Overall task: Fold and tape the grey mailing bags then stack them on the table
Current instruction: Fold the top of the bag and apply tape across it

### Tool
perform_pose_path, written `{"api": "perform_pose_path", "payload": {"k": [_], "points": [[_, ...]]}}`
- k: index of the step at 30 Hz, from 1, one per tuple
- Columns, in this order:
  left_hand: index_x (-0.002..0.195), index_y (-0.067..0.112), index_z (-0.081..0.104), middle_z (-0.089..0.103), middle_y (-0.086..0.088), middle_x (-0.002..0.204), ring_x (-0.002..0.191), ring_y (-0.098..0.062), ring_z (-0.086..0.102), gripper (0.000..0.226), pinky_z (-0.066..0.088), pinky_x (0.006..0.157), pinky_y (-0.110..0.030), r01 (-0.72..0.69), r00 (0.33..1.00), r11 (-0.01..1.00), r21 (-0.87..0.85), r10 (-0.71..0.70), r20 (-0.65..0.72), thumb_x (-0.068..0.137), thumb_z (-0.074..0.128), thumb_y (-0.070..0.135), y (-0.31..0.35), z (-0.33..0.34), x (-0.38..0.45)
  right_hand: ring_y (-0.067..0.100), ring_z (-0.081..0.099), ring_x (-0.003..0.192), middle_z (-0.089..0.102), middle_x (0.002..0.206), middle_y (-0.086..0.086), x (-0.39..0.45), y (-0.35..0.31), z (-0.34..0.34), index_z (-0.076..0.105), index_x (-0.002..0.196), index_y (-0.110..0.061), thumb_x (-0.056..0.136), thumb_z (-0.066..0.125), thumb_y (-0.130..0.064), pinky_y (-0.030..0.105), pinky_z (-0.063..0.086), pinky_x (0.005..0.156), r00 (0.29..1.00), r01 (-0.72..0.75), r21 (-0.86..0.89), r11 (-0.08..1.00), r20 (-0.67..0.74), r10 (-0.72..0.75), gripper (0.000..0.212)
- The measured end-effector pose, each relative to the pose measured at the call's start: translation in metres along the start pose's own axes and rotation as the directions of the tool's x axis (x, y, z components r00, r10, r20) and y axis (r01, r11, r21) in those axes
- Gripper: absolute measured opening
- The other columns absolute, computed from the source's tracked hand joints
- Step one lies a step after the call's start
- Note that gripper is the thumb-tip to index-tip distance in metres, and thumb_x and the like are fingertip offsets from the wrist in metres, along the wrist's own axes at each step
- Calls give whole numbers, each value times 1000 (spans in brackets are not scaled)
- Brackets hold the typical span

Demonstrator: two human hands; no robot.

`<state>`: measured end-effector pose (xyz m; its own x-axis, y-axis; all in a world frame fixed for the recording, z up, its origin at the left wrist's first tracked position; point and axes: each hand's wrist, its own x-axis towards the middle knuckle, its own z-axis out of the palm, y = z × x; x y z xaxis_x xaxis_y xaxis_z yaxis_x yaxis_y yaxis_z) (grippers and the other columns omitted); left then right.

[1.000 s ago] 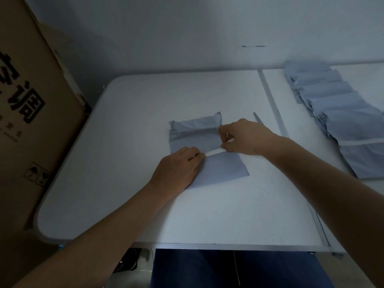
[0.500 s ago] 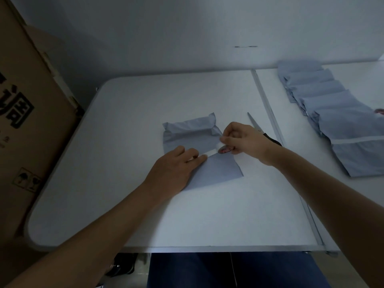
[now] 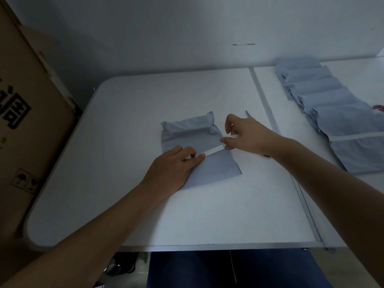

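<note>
A folded grey mailing bag (image 3: pixel 193 138) lies in the middle of the white table (image 3: pixel 124 113). A pale strip of tape (image 3: pixel 214 150) runs across the bag's fold. My left hand (image 3: pixel 172 169) lies flat on the bag's near left part, fingertips at the tape's left end. My right hand (image 3: pixel 243 134) pinches the tape's right end at the bag's right edge, with a small tape roll (image 3: pixel 228 146) under the fingers. A row of several overlapping grey bags (image 3: pixel 332 113) lies on the right table section.
A scissors blade tip (image 3: pixel 248 113) shows behind my right hand. A large cardboard box (image 3: pixel 27 125) stands at the left beside the table. A metal seam (image 3: pixel 268 109) divides the two table halves. A wall runs along the back.
My right hand has shifted slightly right and up at the bag's edge, drawing the tape across the fold. My left hand stays pressed on the bag. The camera view has shifted a little.
</note>
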<state>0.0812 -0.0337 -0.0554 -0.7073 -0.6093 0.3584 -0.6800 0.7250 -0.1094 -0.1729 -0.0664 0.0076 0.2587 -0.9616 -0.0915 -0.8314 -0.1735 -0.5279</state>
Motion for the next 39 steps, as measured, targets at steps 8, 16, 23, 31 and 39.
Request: {"api": "perform_pose_path", "payload": {"k": [8,16,23,31,39], "points": [[128,24,61,62,0,109,80,-20,54,41,45,54,-28,14,1000,999,-29,-13,27,91,43,19,-1,1,-1,26,63,86,64,98,8,-3,-2,-6,46,100,-20,87,61,-40,37,54,75,1000,3,-234,972,26,3,29],[127,22,62,62,1,108,78,-20,53,42,44,56,-28,26,999,999,-38,-25,27,90,44,15,0,0,0,11,59,70,65,77,-4,-7,-2,-11,59,89,-20,94,52,-43,26,41,60,1000,-20,-127,992,11,21,25],[119,16,68,61,-1,102,87,-19,55,33,50,57,-30,22,997,980,-196,-6,79,91,50,13,-6,-5,15,14,61,81,67,94,1,-9,9,-8,63,99,-17,92,58,-38,35,53,78,997,-76,79,994,11,76,22],[89,6,66,61,-6,89,73,-20,56,38,49,62,-39,43,995,947,-319,-13,96,94,33,25,-1,-4,43,19,70,86,71,92,13,-11,18,3,64,93,-5,90,67,-25,26,57,70,975,-220,604,766,115,189,20],[105,13,70,65,-1,100,88,-16,57,20,51,69,-31,8,1000,968,-252,-13,-20,96,54,21,-2,9,26,12,52,54,59,69,2,-10,15,6,57,81,-13,95,57,-32,18,44,52,976,-180,504,844,-16,218,24]]}}
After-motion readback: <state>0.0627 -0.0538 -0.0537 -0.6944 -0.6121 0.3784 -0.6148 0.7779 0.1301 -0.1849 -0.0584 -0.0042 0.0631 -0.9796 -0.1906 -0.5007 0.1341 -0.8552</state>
